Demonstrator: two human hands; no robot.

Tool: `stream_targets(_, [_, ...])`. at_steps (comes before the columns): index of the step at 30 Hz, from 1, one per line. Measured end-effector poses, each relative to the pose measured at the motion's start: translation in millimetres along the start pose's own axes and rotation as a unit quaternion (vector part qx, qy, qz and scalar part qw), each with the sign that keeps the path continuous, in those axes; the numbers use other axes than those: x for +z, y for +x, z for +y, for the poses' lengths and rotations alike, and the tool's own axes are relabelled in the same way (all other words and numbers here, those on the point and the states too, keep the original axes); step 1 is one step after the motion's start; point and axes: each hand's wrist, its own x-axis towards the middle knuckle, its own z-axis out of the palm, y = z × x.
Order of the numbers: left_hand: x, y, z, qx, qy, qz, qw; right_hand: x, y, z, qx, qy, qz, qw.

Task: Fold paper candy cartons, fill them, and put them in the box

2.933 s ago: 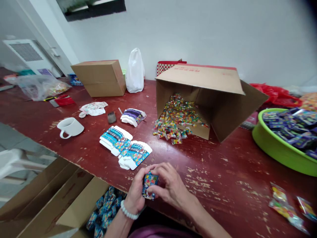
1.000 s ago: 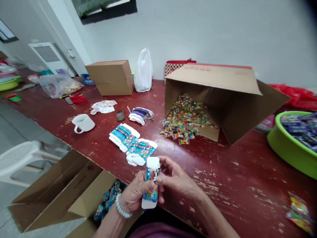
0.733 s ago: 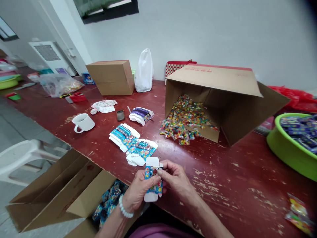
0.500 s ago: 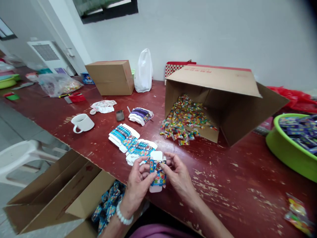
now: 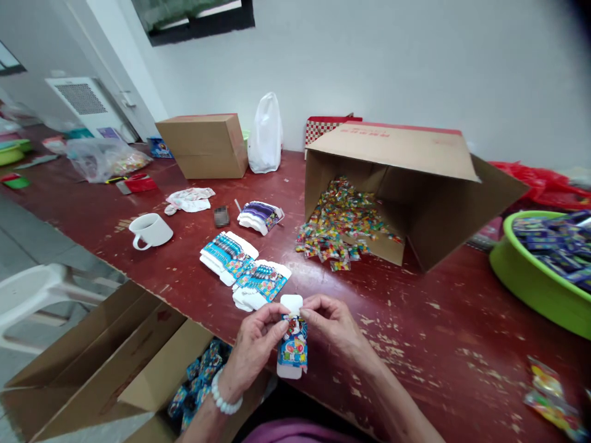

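A small blue printed carton [image 5: 292, 346] with white end flaps stands upright between both hands above the table's near edge. My left hand [image 5: 253, 347], a white bead bracelet on its wrist, pinches the carton's upper left side. My right hand [image 5: 333, 326] pinches the top right by the open white flap. Just beyond lie two stacks of flat blue carton blanks [image 5: 244, 275]. A third, purple stack [image 5: 259, 216] lies farther back. A tipped cardboard box [image 5: 406, 178] spills several coloured candy packets [image 5: 339, 227] onto the red table [image 5: 415, 332].
An open cardboard box [image 5: 138, 375] by my left knee holds filled blue cartons. A green basin [image 5: 530, 277] with dark blue cartons sits at the right. A white mug [image 5: 150, 231], a closed brown box [image 5: 203, 144], a white plastic bag [image 5: 265, 134] and loose packets [image 5: 549, 394] are also on the table.
The folded carton held 2.9 s ago is gone; a fresh one with open flaps is in both hands. Over the last second my fingers shifted up to its top flap.
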Motion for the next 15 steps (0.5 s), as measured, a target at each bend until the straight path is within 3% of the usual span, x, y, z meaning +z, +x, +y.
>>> stream_targets(6, [0.5,0.6,3.7,0.001,0.039,-0.043,0.998,-4.2,3.3,1.7,0.025,0.078,-0.017,0.996])
stream_targets(9, [3.2,-0.3,1.6,-0.007,-0.040,-0.033,0.999,-5.8,2.9,3.1,-0.003,0.010,-0.030,0.999])
stream_targets(12, [9.4,-2.2,-3.0,-0.050,-0.161,-0.005,0.986,-3.7,1.1,5.3,-0.052,-0.019,0.014,0.998])
stream_targets(15, [16.6,-3.7,-9.5,-0.138,-0.222,-0.053,0.964,0.8,-3.1,2.4,-0.067,-0.031,0.024,0.997])
